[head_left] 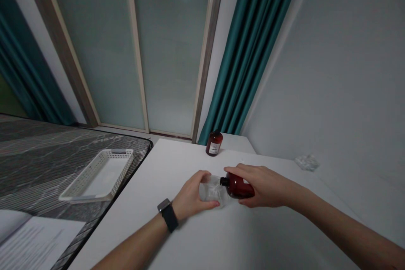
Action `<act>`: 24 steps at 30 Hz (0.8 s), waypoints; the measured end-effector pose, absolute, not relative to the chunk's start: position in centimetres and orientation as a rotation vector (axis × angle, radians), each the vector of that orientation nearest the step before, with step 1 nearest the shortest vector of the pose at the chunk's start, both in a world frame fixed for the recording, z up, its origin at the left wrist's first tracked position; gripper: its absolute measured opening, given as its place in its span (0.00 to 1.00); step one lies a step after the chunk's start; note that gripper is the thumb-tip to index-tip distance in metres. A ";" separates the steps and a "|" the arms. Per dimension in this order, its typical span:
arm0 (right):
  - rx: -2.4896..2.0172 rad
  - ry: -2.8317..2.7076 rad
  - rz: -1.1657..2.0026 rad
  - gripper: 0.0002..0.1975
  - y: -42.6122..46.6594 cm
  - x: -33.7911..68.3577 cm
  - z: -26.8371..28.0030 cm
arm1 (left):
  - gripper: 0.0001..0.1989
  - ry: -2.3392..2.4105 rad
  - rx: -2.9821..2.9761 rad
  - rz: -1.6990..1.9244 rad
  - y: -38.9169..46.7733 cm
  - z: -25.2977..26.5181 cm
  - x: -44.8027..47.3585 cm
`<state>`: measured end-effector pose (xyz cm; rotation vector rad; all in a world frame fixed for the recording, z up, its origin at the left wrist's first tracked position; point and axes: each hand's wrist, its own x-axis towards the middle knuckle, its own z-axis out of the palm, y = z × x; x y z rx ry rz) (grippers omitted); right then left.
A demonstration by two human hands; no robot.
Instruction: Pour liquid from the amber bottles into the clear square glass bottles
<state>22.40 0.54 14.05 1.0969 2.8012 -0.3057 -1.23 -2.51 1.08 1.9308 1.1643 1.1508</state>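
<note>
My left hand (pixel 193 194), with a dark-strapped watch on its wrist, is wrapped round a clear glass or plastic cup (pixel 210 192) just above or on the white table. In my right hand (pixel 257 183) is a dark red-brown bottle (pixel 237 186), tipped on its side with its black neck pointing left at the rim of the cup. Whether liquid runs from the neck I cannot tell. A second red-brown bottle (pixel 214 143) with a white label and black top stands upright behind my hands.
The white table (pixel 152 194) carries a crumpled clear plastic piece (pixel 306 162) by the wall at right. On the grey patterned surface at left lie a white perforated basket (pixel 101 175) and an open book (pixel 41 240). Teal curtains (pixel 249 50) and glass doors stand behind.
</note>
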 end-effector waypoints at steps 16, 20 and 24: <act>1.119 2.802 -0.322 0.39 0.3 22.0 14.6 | 0.31 1.161 1.937 1.172 -2.6 1.0 -1.2; 1.111 2.809 -0.309 0.40 0.3 22.1 14.5 | 0.32 1.168 1.927 1.168 -2.6 1.0 -1.1; 1.108 2.809 -0.291 0.40 0.4 22.1 14.5 | 0.32 1.161 1.916 1.163 -2.6 1.0 -1.1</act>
